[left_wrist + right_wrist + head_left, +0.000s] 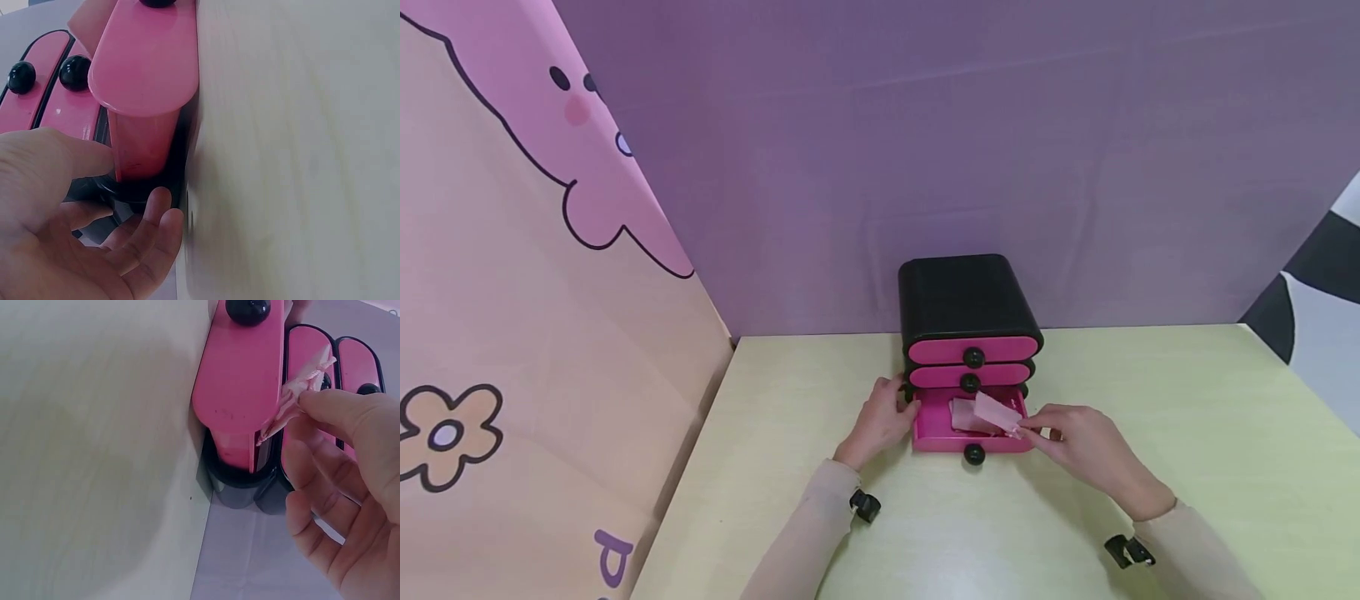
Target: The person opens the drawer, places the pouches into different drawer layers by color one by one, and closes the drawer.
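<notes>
A small black drawer unit [966, 296] with pink drawer fronts stands on the table. Its bottom drawer [928, 427] is pulled out. My right hand [1078, 442] pinches one end of a flat pale pink packet [995, 412] between thumb and fingertips, over that drawer. In the right wrist view, the packet [299, 394] has a crinkled edge. Another pale pink packet [964, 417] lies inside the drawer. At the unit's left side is my left hand [880, 421], its thumb [94, 158] against the drawer's side and its other fingers loosely bent beside the black casing.
The two upper drawers [972, 350] are closed, each with a round black knob. A purple backdrop [970, 150] rises behind the table [805, 392]. On the left stands a patterned panel [535, 333]. Both wrists carry small black devices [865, 505].
</notes>
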Tool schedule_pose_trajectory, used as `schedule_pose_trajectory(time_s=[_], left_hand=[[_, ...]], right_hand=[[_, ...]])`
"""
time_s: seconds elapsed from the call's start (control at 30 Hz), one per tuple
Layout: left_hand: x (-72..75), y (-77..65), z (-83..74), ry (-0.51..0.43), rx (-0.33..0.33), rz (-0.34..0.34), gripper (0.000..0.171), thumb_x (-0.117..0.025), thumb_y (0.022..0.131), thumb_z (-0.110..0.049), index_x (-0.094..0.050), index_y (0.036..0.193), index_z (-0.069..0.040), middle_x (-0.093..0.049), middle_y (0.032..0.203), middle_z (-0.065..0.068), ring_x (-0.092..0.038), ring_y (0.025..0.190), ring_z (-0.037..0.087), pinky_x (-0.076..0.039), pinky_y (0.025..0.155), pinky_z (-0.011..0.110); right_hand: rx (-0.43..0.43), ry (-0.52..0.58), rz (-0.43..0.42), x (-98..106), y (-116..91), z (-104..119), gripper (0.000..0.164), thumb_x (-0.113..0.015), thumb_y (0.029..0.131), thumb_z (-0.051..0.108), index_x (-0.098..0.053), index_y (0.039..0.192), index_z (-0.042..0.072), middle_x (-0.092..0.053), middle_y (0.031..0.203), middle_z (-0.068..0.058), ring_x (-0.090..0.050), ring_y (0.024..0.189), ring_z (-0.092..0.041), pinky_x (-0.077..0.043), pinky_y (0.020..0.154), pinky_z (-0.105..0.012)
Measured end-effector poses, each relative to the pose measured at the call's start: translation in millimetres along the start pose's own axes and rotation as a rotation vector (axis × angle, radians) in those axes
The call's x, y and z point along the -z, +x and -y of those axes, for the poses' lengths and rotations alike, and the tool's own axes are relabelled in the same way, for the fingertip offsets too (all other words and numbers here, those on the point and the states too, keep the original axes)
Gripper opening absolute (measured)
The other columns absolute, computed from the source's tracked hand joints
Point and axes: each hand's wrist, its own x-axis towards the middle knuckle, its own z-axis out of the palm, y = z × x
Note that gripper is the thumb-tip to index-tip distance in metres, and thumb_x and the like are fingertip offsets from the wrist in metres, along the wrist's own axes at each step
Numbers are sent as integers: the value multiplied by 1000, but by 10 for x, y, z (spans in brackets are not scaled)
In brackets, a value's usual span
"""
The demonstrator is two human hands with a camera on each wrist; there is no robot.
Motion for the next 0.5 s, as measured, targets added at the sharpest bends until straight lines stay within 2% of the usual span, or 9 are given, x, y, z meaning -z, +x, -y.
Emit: schedule_pose_trajectory(time_s=[0.27, 0.5], left_hand=[[13, -5, -5, -3, 4, 2, 55, -65, 106, -25, -51, 155, -4, -56, 129, 17, -61, 87, 15, -51, 71, 26], [7, 7, 1, -8, -20, -12, 58, -66, 105, -23, -50, 155, 0, -57, 125, 19, -61, 85, 16, -52, 71, 28]], right_hand=[[13, 0, 44, -47, 135, 79, 6, -87, 88, 18, -86, 93, 15, -75, 82, 7, -48, 63, 0, -42, 57, -22], [29, -53, 52, -117, 244, 90, 6, -87, 88, 17, -86, 93, 14, -79, 86, 3, -61, 68, -8, -53, 62, -29]])
